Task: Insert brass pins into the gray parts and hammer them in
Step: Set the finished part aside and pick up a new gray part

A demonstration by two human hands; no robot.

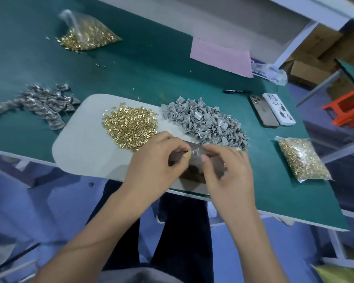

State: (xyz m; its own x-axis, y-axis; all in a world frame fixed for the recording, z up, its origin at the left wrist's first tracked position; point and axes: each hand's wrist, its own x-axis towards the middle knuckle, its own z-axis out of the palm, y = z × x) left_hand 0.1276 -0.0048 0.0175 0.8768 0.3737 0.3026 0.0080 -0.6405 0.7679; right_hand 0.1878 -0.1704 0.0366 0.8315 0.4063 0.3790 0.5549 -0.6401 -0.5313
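A heap of loose brass pins (130, 125) lies on the pale grey mat (80, 148), with a pile of gray parts (206, 123) to its right. Over the mat's near edge my left hand (159, 160) pinches a brass pin (187, 154) at its fingertips. My right hand (225, 170) holds a small gray part (196, 153) between thumb and fingers, right beside the pin. Both are blurred and partly hidden. Beneath my hands a dark block (194, 172) shows; no hammer is plainly visible.
Finished gray parts (39, 105) lie at the left on the green table (151, 74). Bags of pins sit far left (86, 33) and near right (302, 158). Two phones (272, 111), a pen (236, 91) and pink paper (221, 56) lie at the right.
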